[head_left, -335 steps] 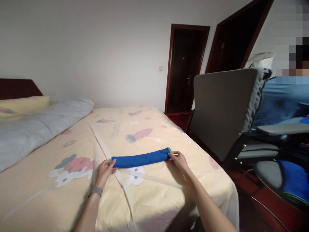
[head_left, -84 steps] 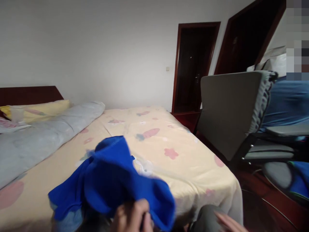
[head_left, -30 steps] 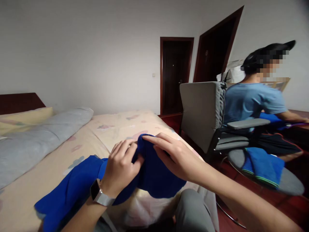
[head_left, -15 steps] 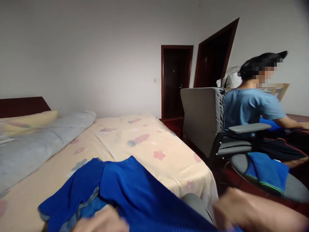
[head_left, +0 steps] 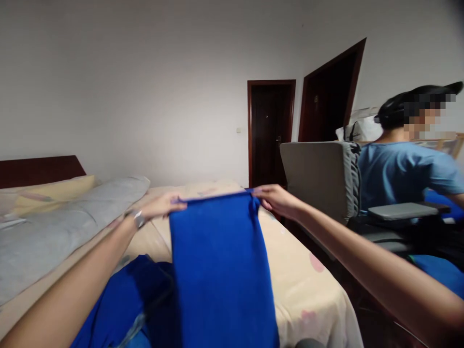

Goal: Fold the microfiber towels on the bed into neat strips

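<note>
Towel (head_left: 221, 270), blue, is held up at centre frame, stretched by its top edge and hanging down toward the bottom of the picture. Its left top corner is pinched in the left hand (head_left: 159, 207); its right top corner is pinched in the right hand (head_left: 277, 199). Both hands are closed on the cloth, arms extended over the bed (head_left: 311, 285). A watch (head_left: 137, 218) is worn on the left wrist.

More blue cloth (head_left: 123, 304) is bunched at lower left, under and beside the hanging towel; whether it is part of the same piece cannot be told.

A grey quilt (head_left: 54, 227) lies rolled at left, with a yellow pillow (head_left: 47, 191) behind it. At right, a grey chair (head_left: 319, 179) is occupied by another person in a blue shirt (head_left: 402, 174).

Risks, as judged:
- Only fingertip pinches are seen at the corners, so one corner could slip and the towel would drop askew.
- The lower end could catch on the bunched cloth, dragging it along or creasing the spread.
- The bed's right edge is near; cloth laid too far right could slide off.
</note>
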Available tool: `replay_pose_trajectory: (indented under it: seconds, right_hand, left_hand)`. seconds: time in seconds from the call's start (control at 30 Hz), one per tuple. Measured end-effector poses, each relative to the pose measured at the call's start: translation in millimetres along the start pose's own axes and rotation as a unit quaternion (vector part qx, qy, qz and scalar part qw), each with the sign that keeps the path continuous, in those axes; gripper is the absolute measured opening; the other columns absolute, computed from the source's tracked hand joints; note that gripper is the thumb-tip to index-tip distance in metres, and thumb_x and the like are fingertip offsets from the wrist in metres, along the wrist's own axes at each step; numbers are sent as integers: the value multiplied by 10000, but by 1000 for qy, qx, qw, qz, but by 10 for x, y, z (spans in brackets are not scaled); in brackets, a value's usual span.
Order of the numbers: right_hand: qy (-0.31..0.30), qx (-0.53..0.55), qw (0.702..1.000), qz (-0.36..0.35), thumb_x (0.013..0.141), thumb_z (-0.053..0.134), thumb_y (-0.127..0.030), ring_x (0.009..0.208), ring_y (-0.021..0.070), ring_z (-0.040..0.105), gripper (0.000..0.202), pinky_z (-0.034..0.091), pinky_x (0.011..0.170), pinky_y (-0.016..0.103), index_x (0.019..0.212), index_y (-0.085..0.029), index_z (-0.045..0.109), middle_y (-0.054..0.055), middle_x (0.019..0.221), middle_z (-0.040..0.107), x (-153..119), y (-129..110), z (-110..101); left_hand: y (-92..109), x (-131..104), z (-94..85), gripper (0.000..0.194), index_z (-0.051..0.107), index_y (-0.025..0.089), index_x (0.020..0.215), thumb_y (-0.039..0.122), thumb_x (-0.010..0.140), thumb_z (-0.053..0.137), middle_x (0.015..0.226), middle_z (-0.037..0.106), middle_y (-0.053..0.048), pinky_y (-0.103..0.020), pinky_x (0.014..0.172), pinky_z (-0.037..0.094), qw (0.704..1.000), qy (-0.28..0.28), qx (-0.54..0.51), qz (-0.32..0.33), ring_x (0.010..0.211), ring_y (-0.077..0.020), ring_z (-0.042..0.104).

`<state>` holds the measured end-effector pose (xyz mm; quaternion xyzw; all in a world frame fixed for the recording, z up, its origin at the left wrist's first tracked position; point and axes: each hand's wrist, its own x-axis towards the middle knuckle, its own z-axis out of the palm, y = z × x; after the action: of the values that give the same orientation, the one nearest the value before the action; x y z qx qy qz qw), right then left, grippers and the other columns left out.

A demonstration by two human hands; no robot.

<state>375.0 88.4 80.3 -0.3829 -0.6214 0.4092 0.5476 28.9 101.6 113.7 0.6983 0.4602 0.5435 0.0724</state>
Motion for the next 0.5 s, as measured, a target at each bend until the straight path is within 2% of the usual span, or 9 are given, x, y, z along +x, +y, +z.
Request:
replay_pose_trajectory:
  seconds: [0.07,0.13,0.17,0.23,0.3,0.37,0.43,0.5]
  right_hand:
    - [48,29,998,-38,831,669,-116,478,41,507,188,486,544,142,653,-109,608,-46,544,526,816,-274,72]
    - [92,57,990,-89,880,601,-75,556,45,565,186,544,695,171,703,-133,596,-46,602,545,1435,-579,77]
    - [110,73,984,-122,898,580,-71,593,49,589,185,554,741,192,726,-139,596,-40,632,560,1647,-720,59]
    - [127,92,970,-184,917,567,-85,650,63,624,180,561,783,228,750,-142,602,-24,681,582,1880,-935,-1]
    - [119,91,962,-227,910,592,-111,687,80,641,160,560,805,261,753,-133,615,-6,714,597,1908,-1018,-72]
    - [105,75,957,-258,881,638,-147,704,93,642,128,554,836,290,755,-127,631,4,731,607,1791,-944,-139]
    - [100,52,952,-284,851,676,-207,739,118,645,101,548,869,326,796,-125,655,20,768,634,1559,-706,-197]
    - [105,-2,954,-280,855,663,-303,810,161,654,176,540,896,364,892,-131,677,45,846,669,1226,-301,-236]
  left_hand:
    - [64,821,224,212,670,132,728,228,637,836,547,607,5,-345,507,550,999,23,-27,-26,538,-185,631]
    - [184,1500,365,175,671,112,897,224,773,721,744,671,-48,-422,611,592,994,86,-63,-28,705,-222,685]
    - [257,1752,398,181,656,107,979,210,830,653,862,684,-75,-441,653,600,990,117,-82,-21,813,-243,695]
    - [396,2066,410,229,616,97,1097,173,895,541,1058,673,-102,-424,720,599,980,161,-117,10,992,-259,670]
    - [483,2151,396,291,583,61,1158,187,920,471,1162,658,-111,-360,777,574,973,170,-146,52,1058,-226,644]
    - [486,2050,395,363,565,22,1174,237,929,405,1194,662,-106,-299,816,534,969,163,-165,84,1048,-181,638]
    - [394,1774,421,376,581,24,1149,260,919,401,1185,677,-95,-265,840,519,965,168,-174,102,1028,-157,644]
    - [199,1316,472,312,622,69,1106,255,895,488,1136,703,-90,-273,860,538,963,181,-164,114,1012,-165,659]
